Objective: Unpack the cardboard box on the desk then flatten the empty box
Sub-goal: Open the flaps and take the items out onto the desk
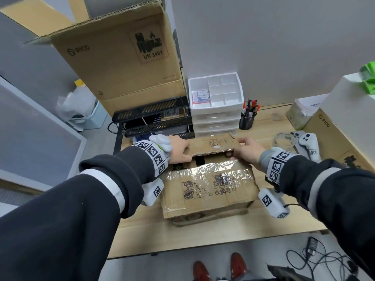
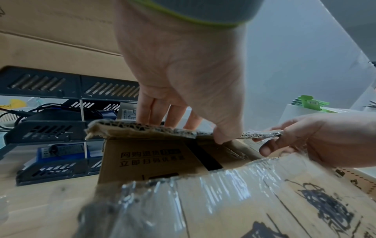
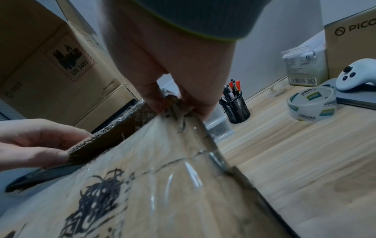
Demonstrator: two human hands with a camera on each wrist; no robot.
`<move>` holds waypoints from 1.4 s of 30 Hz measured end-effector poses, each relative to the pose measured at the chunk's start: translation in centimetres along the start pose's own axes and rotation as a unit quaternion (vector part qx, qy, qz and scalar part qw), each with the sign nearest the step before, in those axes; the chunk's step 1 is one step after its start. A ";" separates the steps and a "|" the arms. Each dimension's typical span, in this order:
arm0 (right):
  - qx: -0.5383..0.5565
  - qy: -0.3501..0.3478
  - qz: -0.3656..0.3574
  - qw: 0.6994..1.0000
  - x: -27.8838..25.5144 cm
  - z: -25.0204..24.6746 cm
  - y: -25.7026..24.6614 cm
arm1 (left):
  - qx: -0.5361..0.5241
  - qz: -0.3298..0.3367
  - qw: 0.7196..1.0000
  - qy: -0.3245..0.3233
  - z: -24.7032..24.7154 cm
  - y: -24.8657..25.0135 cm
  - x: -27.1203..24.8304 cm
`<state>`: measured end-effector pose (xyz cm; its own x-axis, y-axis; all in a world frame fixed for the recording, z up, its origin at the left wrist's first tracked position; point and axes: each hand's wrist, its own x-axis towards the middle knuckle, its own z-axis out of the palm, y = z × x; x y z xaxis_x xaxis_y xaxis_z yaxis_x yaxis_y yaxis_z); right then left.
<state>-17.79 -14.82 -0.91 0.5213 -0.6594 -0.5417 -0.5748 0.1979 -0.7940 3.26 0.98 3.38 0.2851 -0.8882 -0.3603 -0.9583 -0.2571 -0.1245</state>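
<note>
A worn cardboard box (image 1: 209, 197) sits mid-desk, its near top flap (image 1: 209, 179) lying flat under crinkled clear tape. The far top flap (image 1: 213, 146) is raised a little off the box. My left hand (image 1: 185, 152) pinches that flap's left end, thumb under the edge, as the left wrist view (image 2: 189, 127) shows. At the flap's right corner my right hand (image 1: 239, 150) pinches it too, seen close in the right wrist view (image 3: 177, 104). Through the gap between the flaps I see inner flaps and a dark slot (image 1: 199, 159); the contents are hidden.
Behind the box stand a black tray rack (image 1: 152, 118) carrying a big PICO carton (image 1: 121, 57), a white drawer unit (image 1: 216, 116) and a mesh pen cup (image 1: 246, 120). To the right lie a tape roll (image 1: 285, 139), a white controller (image 1: 308, 145) and another PICO carton (image 1: 328, 134).
</note>
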 end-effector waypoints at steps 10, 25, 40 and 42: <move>-0.117 -0.017 -0.023 0.993 -0.4 0.2 1.4 | -0.003 0.000 1.000 0.009 0.8 -0.1 0.1; -0.207 -0.008 -0.071 0.976 0.0 0.0 2.2 | -0.061 -0.019 0.994 0.088 0.5 -0.9 0.3; -0.181 -0.078 -0.060 0.979 -0.7 0.5 0.9 | -0.112 -0.060 0.983 0.130 -1.3 -2.5 0.4; -0.218 -0.092 -0.058 0.970 -0.7 0.5 0.5 | -0.115 -0.072 0.981 0.136 -1.5 -3.2 0.1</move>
<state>-18.12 -13.88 -1.07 0.6796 -0.5099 -0.5273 -0.6965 -0.2229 -0.6821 6.30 1.12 5.07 0.4317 -0.8976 -0.0898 -0.8965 -0.4379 0.0671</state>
